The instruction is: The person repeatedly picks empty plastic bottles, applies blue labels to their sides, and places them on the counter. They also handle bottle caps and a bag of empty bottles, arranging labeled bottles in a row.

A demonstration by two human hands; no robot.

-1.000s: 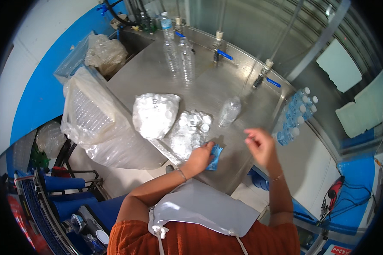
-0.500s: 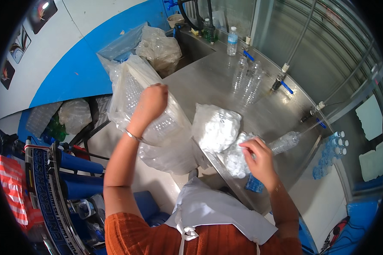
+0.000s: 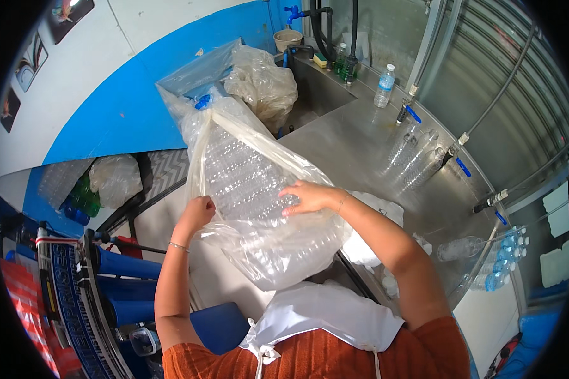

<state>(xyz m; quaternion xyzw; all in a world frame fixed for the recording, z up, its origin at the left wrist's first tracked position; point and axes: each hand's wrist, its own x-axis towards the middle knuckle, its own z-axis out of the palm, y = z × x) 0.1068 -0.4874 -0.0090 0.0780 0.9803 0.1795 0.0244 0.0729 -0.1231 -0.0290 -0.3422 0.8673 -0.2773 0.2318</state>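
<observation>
At the near left edge of the steel counter [image 3: 360, 148], a large clear plastic bag [image 3: 259, 208] full of empty clear bottles leans against the counter side, its open mouth toward the blue wall. Left hand [image 3: 197, 211]: fingers curled shut, pinching the bag's loose plastic edge on its left side. Right hand [image 3: 310, 197]: palm down on the bag's upper right face, fingers spread and lying flat on the plastic.

Behind the bag, at the far left corner of the counter, a crumpled plastic sack [image 3: 262, 85] sits beside the sink [image 3: 316, 88]. A capped water bottle [image 3: 384, 85] stands upright near the back edge. Several empty clear bottles [image 3: 414, 161] stand under the blue-handled taps [image 3: 411, 112] along the back. One clear bottle [image 3: 458, 248] lies on its side toward the right end of the counter. A pack of blue-capped bottles [image 3: 502, 262] sits just off the right edge. White plastic packets [image 3: 373, 243] lie on the counter near edge, partly hidden by the right forearm. On the floor to the left, a bag of green bottles [image 3: 85, 199] rests by the wall.
</observation>
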